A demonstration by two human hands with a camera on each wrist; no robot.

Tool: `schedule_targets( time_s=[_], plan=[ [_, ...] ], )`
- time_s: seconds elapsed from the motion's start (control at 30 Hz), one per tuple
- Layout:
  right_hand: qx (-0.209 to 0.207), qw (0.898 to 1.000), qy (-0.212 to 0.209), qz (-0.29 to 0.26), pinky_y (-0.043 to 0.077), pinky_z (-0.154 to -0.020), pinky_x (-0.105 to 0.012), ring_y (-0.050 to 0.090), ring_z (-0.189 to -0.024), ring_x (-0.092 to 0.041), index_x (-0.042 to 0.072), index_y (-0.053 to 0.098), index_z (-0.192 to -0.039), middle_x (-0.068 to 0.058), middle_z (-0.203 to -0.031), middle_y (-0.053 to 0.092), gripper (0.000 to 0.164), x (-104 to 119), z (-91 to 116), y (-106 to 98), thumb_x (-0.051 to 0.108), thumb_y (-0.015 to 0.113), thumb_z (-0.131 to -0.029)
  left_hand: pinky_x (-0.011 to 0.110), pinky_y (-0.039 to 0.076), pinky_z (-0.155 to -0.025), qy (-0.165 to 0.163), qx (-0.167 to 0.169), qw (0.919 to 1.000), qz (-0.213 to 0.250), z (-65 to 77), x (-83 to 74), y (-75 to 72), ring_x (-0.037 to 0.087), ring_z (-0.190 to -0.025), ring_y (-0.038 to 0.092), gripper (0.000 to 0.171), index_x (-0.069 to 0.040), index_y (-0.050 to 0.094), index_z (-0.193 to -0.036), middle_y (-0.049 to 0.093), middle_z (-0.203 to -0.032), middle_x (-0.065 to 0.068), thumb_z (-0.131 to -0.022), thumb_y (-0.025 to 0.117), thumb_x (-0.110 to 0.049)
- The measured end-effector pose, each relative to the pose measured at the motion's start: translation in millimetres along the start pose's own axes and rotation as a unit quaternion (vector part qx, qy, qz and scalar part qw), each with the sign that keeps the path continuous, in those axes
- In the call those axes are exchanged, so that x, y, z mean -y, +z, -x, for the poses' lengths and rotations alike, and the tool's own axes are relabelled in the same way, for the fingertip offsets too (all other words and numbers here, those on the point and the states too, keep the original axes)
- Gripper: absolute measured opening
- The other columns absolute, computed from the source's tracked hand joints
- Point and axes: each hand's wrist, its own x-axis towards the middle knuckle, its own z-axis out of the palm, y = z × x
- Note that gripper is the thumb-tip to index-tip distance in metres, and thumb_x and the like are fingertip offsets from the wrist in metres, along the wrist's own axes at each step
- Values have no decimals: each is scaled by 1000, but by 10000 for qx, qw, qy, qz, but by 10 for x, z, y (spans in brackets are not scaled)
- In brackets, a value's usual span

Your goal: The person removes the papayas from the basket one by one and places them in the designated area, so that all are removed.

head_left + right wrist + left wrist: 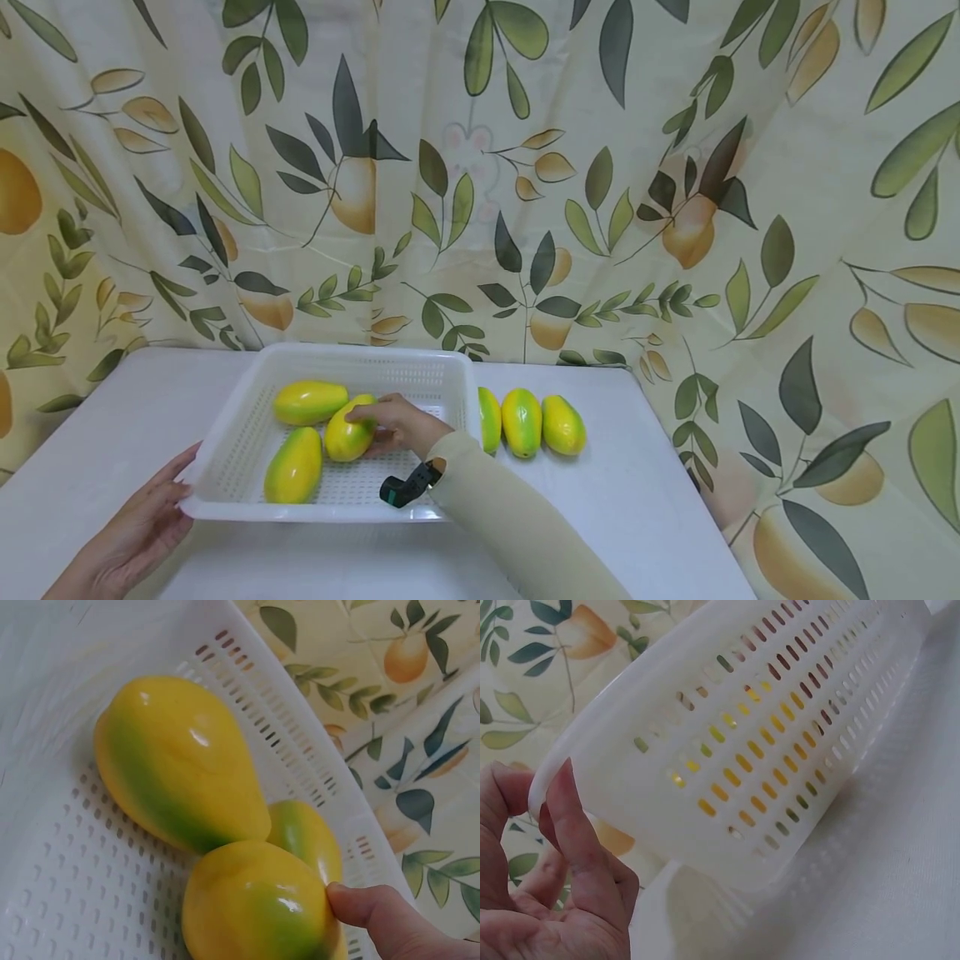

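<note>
A white plastic basket (330, 512) with slotted walls holds three glossy yellow-green papayas. My left hand (146, 521) pinches the rim at its front left corner; in the left wrist view, thumb and finger (574, 817) sit on either side of the rim. Inside the basket my right hand (405, 425) grips one papaya (348, 433), its thumb (367, 904) against the skin in the right wrist view. Another papaya (292, 467) lies to the front left of the held one, and a third papaya (309, 402) lies behind, near the back wall.
Right of the basket, three more papayas stand in a row on the white-covered table (622, 517), among them a middle papaya (521, 422) and a right-hand papaya (563, 425). A leaf-and-fruit patterned curtain (465, 250) hangs behind the table. A black strap (412, 483) circles the right wrist.
</note>
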Motion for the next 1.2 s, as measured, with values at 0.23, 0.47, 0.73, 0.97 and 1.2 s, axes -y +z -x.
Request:
schedule_targets(
  time_s=[0.23, 0.47, 0.73, 0.97, 1.2],
  plan=[
    [-12, 10000, 52, -56, 61, -79, -47, 60, -95, -33, 2, 40, -139, -18, -119, 52, 76, 3, -18, -21, 18, 81, -78, 24, 58, -86, 69, 75, 9999, -80, -29, 3, -2, 13, -100, 66, 55, -39, 70, -117, 67, -111, -5, -101, 34, 0],
    [18, 9998, -46, 181, 61, -77, -47, 61, -94, -32, 2, 44, -135, -16, -118, 54, 70, 37, -7, -21, 18, 81, -77, 26, 57, -88, 131, 123, 9998, 47, -24, -3, 8, 15, -102, 66, 56, -38, 70, -119, 67, -112, -5, -102, 33, 0],
    [117, 9993, -75, 346, 61, -78, -47, 61, -93, -32, 0, 52, -128, -15, -116, 56, 59, 59, -7, -17, 18, 79, -79, 25, 58, -86, 123, 175, 9998, 33, -16, -17, 27, 15, -101, 67, 55, -38, 70, -119, 67, -112, -6, -102, 33, -1],
    [227, 9989, -78, 408, 61, -78, -47, 61, -90, -30, 2, 61, -113, -12, -110, 59, 40, 58, -23, -27, 19, 77, -80, 25, 57, -87, 157, 514, 9983, 218, -11, 13, 6, 15, -103, 66, 58, -35, 69, -122, 67, -113, -3, -102, 30, 1],
    [313, 9986, -105, 404, 61, -80, -47, 62, -92, -31, 1, 62, -112, -12, -110, 59, 39, 84, 7, -34, 19, 76, -81, 23, 58, -84, 151, 543, 9982, 190, -15, 26, -20, 15, -102, 66, 58, -36, 69, -122, 67, -113, -3, -102, 29, 1]
  ],
)
